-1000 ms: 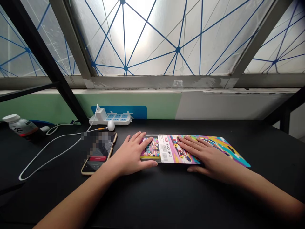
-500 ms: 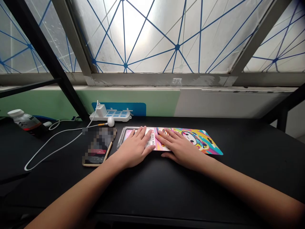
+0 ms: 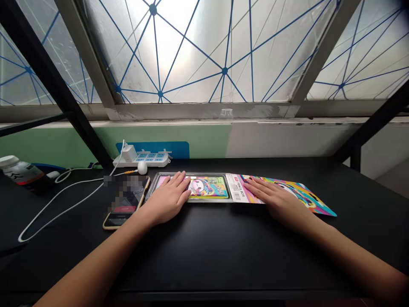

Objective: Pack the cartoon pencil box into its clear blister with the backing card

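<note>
Pressing my spread left hand flat on the pencil box and my spread right hand on its printed card sleeve, I pin both against the black table so neither slides.

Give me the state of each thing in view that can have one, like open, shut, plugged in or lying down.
Left hand: open, flat on the pencil box
Pencil box: lying flat, out of its sleeve, looks shut
Printed card sleeve: lying flat, right of the box
Right hand: open, flat on the sleeve
Phone: lying flat, screen blurred
Charger: plugged into the power strip
Bottle: capped, lying down
</note>
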Demonstrator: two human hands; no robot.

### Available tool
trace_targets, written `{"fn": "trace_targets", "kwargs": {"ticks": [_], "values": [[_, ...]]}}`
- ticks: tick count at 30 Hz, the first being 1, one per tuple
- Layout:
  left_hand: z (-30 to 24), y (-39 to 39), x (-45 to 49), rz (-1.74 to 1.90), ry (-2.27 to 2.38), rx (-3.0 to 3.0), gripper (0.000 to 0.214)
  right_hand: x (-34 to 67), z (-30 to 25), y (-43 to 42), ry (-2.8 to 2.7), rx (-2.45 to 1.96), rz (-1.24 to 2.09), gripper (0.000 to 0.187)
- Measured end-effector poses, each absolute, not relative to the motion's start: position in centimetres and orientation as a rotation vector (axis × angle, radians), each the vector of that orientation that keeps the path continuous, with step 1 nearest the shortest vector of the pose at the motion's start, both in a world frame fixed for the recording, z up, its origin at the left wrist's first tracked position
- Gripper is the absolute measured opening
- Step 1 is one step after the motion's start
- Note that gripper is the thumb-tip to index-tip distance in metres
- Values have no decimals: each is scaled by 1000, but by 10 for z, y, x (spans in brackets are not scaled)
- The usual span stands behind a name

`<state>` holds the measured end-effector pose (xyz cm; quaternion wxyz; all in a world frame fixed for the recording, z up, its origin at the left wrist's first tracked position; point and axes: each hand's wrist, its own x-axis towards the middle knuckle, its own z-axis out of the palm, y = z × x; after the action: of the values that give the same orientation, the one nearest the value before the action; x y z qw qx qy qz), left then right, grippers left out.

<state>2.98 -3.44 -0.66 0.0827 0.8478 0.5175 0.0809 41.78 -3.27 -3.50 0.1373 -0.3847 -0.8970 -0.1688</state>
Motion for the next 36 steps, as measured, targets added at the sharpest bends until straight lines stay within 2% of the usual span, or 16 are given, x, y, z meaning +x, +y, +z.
{"fn": "trace_targets", "kwargs": {"ticks": [4, 13, 19, 23, 25, 32, 36], "values": [[-5, -30, 25, 216, 1568, 2498, 62, 413, -25, -39, -2508, -1145, -640, 63], [-4, -21, 24, 194, 1574, 2456, 61, 402, 4, -55, -2452, -1180, -839, 54], [-2, -14, 30, 154, 1619, 2418, 61, 368, 13, -87, -2441, -992, -889, 52], [1, -3, 42, 132, 1638, 2421, 60, 301, -4, -128, -2611, -797, -701, 46], [1, 2, 48, 136, 1636, 2437, 58, 268, -16, -135, -2747, -671, -495, 45], [-8, 2, 55, 195, 1676, 2536, 55, 206, -27, -78, -2845, -813, 37, 59], [-13, 0, 55, 206, 1698, 2596, 55, 206, -23, -58, -2766, -713, 269, 68]]}}
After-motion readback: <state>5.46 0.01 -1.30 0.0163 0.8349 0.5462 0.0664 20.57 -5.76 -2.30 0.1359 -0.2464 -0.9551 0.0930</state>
